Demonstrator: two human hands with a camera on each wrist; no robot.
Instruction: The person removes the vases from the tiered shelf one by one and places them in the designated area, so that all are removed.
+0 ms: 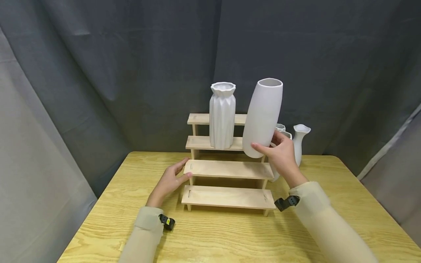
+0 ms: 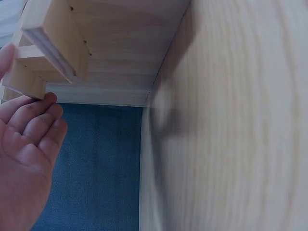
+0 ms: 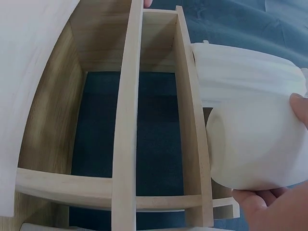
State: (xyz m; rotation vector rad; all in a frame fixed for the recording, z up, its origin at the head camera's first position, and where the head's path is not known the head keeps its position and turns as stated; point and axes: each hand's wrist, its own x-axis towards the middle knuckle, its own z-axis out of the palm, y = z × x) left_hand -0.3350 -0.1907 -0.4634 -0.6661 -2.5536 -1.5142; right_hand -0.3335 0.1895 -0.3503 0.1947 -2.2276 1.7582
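A smooth tall white vase point(image 1: 263, 117) tilts above the right part of the tiered wooden display stand point(image 1: 228, 168). My right hand point(image 1: 283, 153) grips it near its base, thumb in front. In the right wrist view the vase's rounded base point(image 3: 255, 144) is close to a tier's edge; whether they touch I cannot tell. A pleated white vase point(image 1: 222, 117) stands upright on the second tier from the top. At the stand's left side my left hand point(image 1: 169, 182) holds the end of a lower tier between thumb and fingers; in the left wrist view its fingertips point(image 2: 50, 98) touch the board.
Behind my right hand stand more white vases, among them one with a flared wavy rim point(image 1: 300, 140); the others are partly hidden. The stand rests on a yellow wood-grain table point(image 1: 210, 237). A dark grey curtain point(image 1: 158, 73) hangs behind the table.
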